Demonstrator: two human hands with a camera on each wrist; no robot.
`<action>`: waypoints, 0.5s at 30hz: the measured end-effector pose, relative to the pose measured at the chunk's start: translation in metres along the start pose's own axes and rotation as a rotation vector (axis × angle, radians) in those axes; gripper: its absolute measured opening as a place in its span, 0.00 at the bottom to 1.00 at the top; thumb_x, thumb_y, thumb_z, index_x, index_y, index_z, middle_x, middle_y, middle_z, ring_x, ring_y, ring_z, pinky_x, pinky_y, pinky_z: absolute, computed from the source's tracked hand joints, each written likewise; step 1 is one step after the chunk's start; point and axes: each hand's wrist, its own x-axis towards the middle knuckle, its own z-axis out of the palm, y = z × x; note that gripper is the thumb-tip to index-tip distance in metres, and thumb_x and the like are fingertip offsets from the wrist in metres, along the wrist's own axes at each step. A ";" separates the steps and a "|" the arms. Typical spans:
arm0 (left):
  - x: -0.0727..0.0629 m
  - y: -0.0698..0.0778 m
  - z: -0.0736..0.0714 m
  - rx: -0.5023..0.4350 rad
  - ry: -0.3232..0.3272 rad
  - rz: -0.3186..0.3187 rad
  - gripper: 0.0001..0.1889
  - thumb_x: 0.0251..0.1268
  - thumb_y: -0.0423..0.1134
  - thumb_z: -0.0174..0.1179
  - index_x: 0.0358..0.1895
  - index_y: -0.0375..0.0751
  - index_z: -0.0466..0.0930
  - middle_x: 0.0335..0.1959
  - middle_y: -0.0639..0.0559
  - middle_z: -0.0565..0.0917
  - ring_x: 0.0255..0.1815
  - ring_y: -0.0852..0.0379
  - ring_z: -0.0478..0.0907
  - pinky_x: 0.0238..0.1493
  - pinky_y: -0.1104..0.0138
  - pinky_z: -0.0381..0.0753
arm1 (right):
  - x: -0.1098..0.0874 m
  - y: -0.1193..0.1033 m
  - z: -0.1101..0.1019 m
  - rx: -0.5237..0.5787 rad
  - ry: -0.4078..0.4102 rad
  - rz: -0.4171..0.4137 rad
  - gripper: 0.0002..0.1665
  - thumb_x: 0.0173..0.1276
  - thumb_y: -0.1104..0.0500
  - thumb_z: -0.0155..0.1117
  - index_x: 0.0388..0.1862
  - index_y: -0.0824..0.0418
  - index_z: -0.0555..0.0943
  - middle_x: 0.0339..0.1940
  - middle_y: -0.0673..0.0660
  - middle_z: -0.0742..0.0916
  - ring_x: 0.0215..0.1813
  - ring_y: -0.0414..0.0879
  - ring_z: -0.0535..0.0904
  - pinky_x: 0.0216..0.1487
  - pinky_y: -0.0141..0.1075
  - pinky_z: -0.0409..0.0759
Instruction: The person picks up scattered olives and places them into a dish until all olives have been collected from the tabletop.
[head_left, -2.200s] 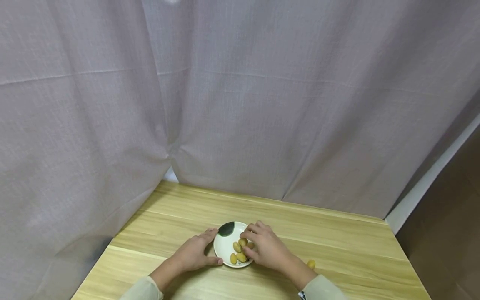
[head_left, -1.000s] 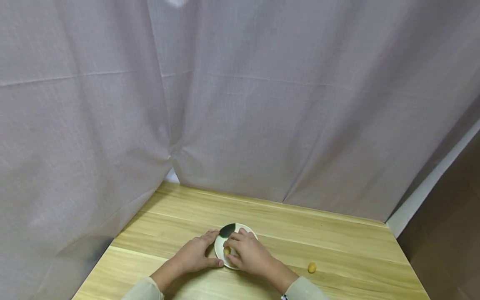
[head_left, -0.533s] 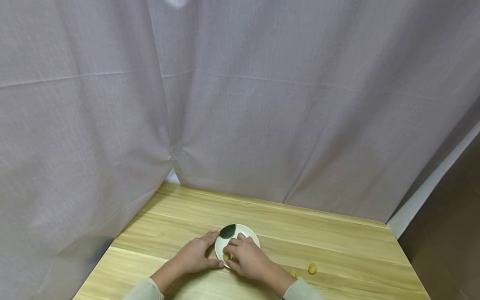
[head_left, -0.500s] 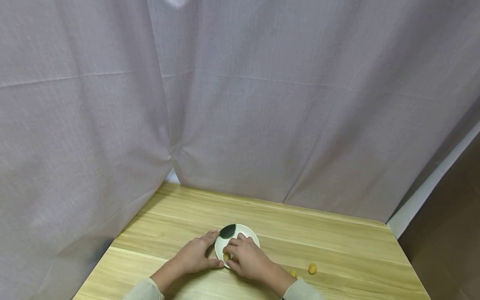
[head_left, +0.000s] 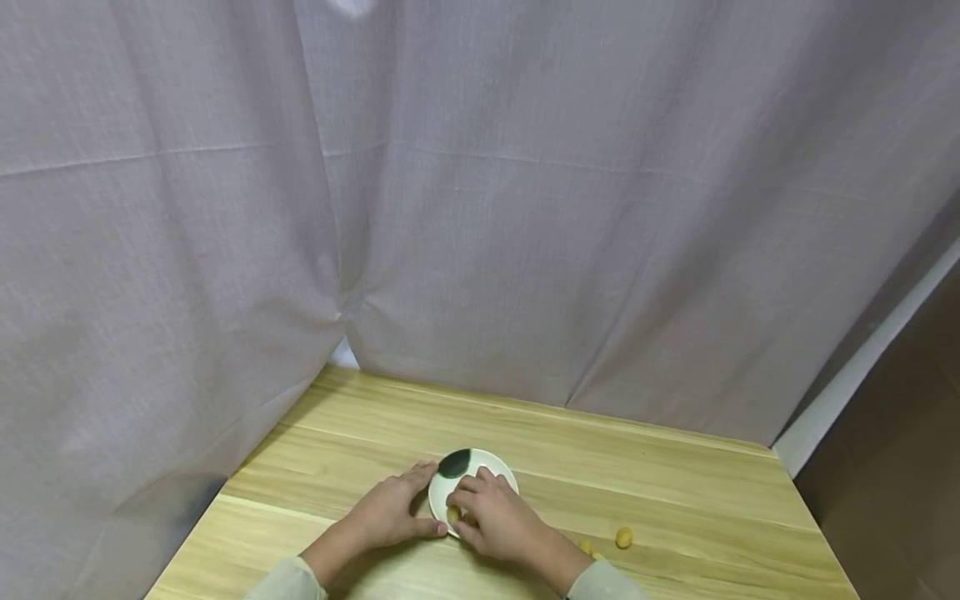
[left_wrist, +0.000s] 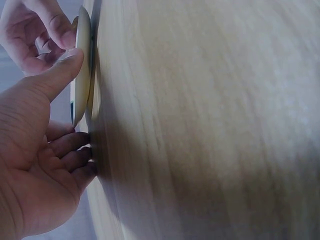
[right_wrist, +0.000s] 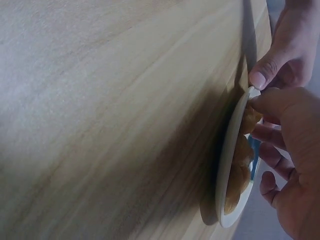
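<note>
A small round plate (head_left: 497, 467), white with a dark green patch, lies on the table. My left hand (head_left: 386, 508) holds its left edge, thumb on the near rim and fingers at the far side; the left wrist view shows the thumb (left_wrist: 67, 67) against the rim. Over the plate, my right hand (head_left: 498, 518) pinches a small yellow oval piece (head_left: 454, 514) between thumb and fingers near the plate's left side. The right wrist view shows several similar pieces (right_wrist: 242, 150) in a row on the plate, under that hand; the head view hides them.
Two more yellow oval things sit on the wooden table (head_left: 720, 500): one loose piece (head_left: 624, 537) to the right, another (head_left: 586, 547) beside my right forearm. A grey curtain (head_left: 480, 250) hangs behind and left. A brown panel (head_left: 892, 467) stands at the right.
My right hand has moved left and slightly nearer across the plate, uncovering the pieces by the forearm. Over the last half second both hands look still. The left hand keeps its place.
</note>
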 end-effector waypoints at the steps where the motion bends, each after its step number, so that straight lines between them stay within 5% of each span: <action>1: 0.000 0.000 0.000 -0.001 0.001 0.002 0.59 0.62 0.66 0.78 0.85 0.31 0.64 0.85 0.32 0.69 0.86 0.32 0.68 0.84 0.36 0.70 | -0.001 0.005 0.006 0.004 0.031 -0.029 0.13 0.74 0.48 0.77 0.53 0.49 0.90 0.50 0.44 0.91 0.45 0.38 0.74 0.40 0.26 0.63; 5: -0.001 0.001 0.000 0.003 0.002 0.006 0.59 0.61 0.67 0.78 0.85 0.31 0.64 0.85 0.32 0.69 0.86 0.32 0.68 0.84 0.36 0.70 | -0.002 0.008 0.006 0.011 0.052 -0.044 0.13 0.74 0.47 0.76 0.53 0.49 0.90 0.50 0.45 0.90 0.46 0.38 0.74 0.40 0.27 0.65; 15: 0.000 -0.001 0.001 0.007 -0.012 -0.011 0.60 0.61 0.69 0.77 0.86 0.32 0.63 0.86 0.33 0.68 0.87 0.33 0.67 0.85 0.37 0.70 | -0.008 0.002 -0.018 0.038 -0.071 0.106 0.18 0.74 0.50 0.77 0.59 0.50 0.90 0.58 0.46 0.91 0.50 0.37 0.74 0.49 0.32 0.76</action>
